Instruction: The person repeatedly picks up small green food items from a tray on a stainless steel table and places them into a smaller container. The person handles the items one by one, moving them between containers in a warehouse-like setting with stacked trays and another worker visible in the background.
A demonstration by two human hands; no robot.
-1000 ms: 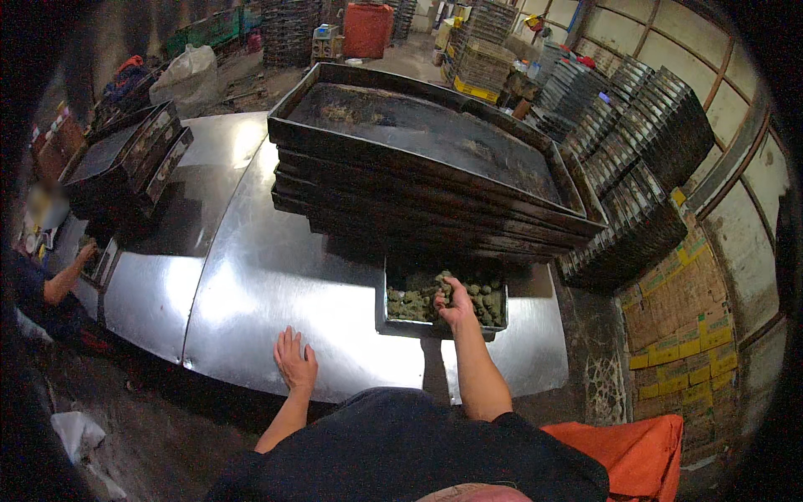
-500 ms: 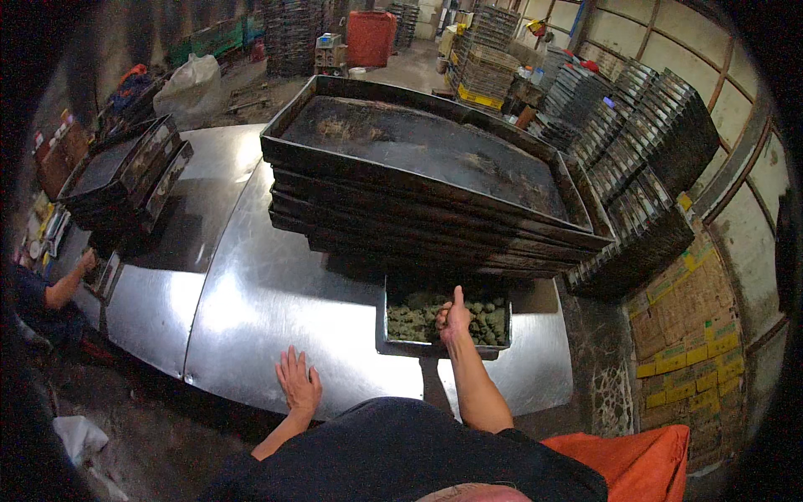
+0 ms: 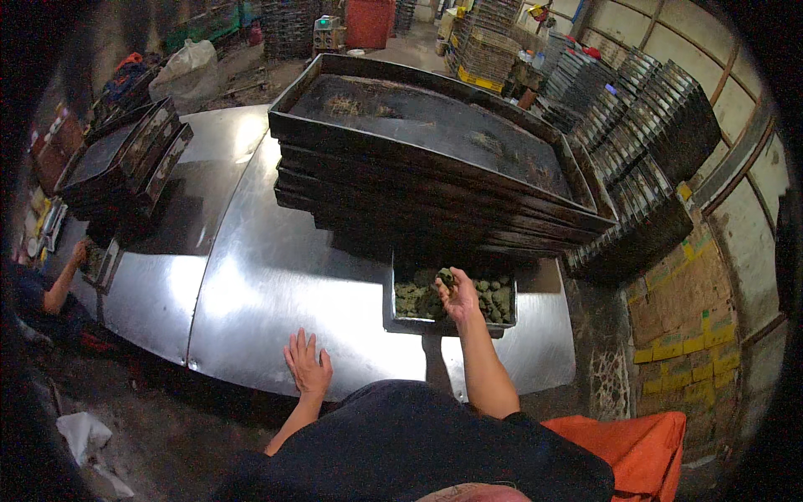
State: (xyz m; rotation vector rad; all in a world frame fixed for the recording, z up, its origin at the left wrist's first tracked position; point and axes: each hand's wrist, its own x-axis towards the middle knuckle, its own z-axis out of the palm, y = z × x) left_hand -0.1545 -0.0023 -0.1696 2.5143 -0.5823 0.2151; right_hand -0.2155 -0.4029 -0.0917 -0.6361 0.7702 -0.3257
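Note:
My right hand [image 3: 462, 298] is raised over a shallow rectangular metal tray [image 3: 388, 303] and has its fingers closed round a dark green, clay-like lump [image 3: 445, 275]. Several more grey-green lumps [image 3: 410, 303] lie inside the tray, partly hidden by my hand. To the left, my left hand [image 3: 308, 368] rests with fingers spread on the shiny metal tabletop [image 3: 251, 335], holding nothing.
Beyond the tray stands a tall stack of big dark trays [image 3: 443, 125]. A smaller tray stack [image 3: 109, 167] sits at the far left, near a co-worker's hand [image 3: 79, 253]. More stacked trays [image 3: 652, 125] rise at the right, past cardboard [image 3: 677, 326]. Orange cloth [image 3: 636, 452] lies beside me.
My right hand has lifted and turned, so the green lump now shows in its fingers. The left hand stays spread on the table. The whole view has shifted slightly.

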